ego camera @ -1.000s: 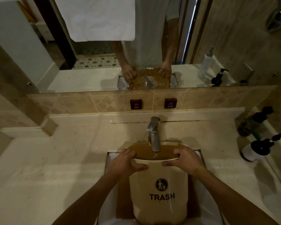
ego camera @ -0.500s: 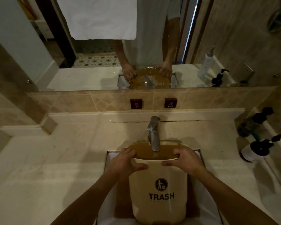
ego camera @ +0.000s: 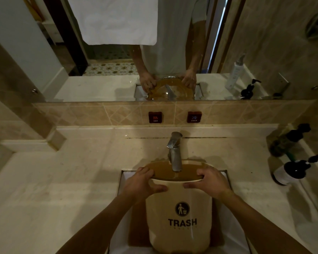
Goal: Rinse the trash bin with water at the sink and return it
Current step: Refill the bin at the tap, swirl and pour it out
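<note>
Moved: nothing, bin steady | left hand (ego camera: 142, 184) and right hand (ego camera: 210, 181) closed around trash bin (ego camera: 179, 217) rim | under faucet (ego camera: 174, 153) | filling step, judged.

- A pale marble counter (ego camera: 62, 180) fills the lower frame; a rectangular white sink (ego camera: 233, 241) is set into it at lower centre
- A steel faucet (ego camera: 174, 153) rises from the counter behind the sink, at centre
- At the right edge stand two dark pump bottles: one (ego camera: 290, 138) farther back; one with a white label (ego camera: 294, 170) nearer
</note>
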`<state>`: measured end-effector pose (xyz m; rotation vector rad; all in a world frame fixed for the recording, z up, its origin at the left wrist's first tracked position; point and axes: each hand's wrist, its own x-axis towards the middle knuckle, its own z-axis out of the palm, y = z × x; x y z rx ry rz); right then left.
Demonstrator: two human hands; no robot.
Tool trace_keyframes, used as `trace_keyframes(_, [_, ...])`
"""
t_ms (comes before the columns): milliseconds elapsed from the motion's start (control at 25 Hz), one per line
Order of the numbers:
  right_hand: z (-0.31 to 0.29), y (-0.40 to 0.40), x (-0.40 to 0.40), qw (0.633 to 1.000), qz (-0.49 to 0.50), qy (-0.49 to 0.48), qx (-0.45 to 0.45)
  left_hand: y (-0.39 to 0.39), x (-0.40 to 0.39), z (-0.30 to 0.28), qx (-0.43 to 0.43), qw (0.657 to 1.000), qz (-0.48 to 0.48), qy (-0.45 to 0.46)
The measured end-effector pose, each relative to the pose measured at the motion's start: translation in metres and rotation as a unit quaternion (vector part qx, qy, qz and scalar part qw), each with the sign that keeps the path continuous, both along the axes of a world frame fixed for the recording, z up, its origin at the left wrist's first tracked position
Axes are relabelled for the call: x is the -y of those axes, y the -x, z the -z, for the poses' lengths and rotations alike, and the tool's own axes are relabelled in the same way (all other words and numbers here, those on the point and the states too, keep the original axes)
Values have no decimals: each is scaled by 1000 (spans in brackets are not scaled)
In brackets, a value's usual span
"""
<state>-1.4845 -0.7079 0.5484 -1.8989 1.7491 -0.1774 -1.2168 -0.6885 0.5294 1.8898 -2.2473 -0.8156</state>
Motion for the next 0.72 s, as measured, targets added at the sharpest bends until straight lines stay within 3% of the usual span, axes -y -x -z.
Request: trace_keyframes(720, [-7, -1, -2, 1000, -5, -11, 20, 0, 0, 2, -2, 1000, -10, 0])
